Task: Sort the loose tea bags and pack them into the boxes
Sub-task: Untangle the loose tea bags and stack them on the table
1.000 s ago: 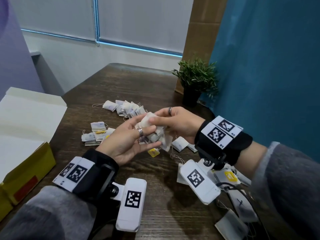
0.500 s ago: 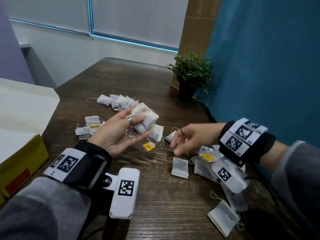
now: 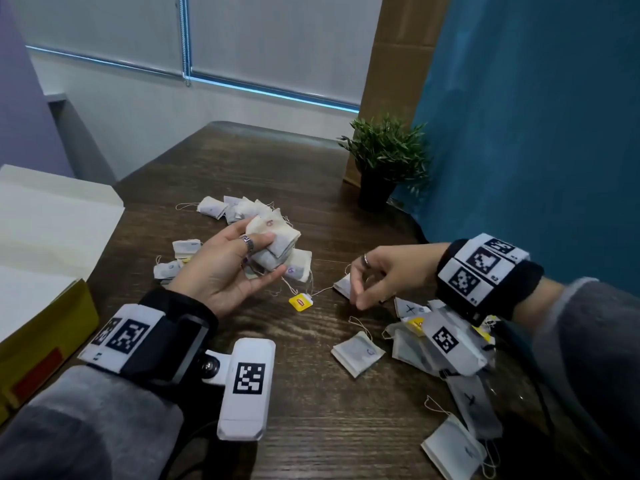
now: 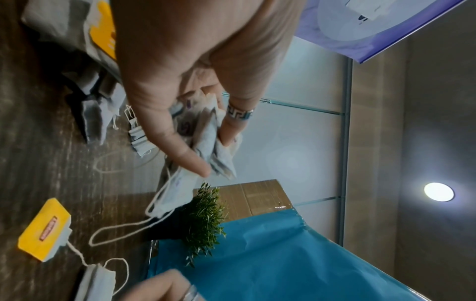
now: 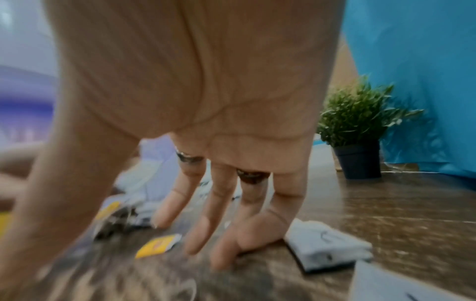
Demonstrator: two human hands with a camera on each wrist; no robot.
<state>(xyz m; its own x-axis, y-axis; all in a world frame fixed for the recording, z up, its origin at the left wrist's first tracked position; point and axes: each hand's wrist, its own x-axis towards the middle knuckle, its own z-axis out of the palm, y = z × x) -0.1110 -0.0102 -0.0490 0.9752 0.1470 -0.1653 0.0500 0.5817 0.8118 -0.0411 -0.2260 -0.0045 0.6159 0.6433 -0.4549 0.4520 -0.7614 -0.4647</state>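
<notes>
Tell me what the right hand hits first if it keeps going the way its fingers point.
Likely the table: the right hand points its fingers down, just beside a tea bag. Depth is unclear; it may touch that bag first.

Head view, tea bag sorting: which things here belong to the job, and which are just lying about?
Part of the job:
- left hand gripping a bunch of tea bags
- right hand reaching down beside a loose tea bag
- far pile of tea bags
- tea bag marked 3
- yellow box

Just lying about:
- potted plant
- blue sheet
</notes>
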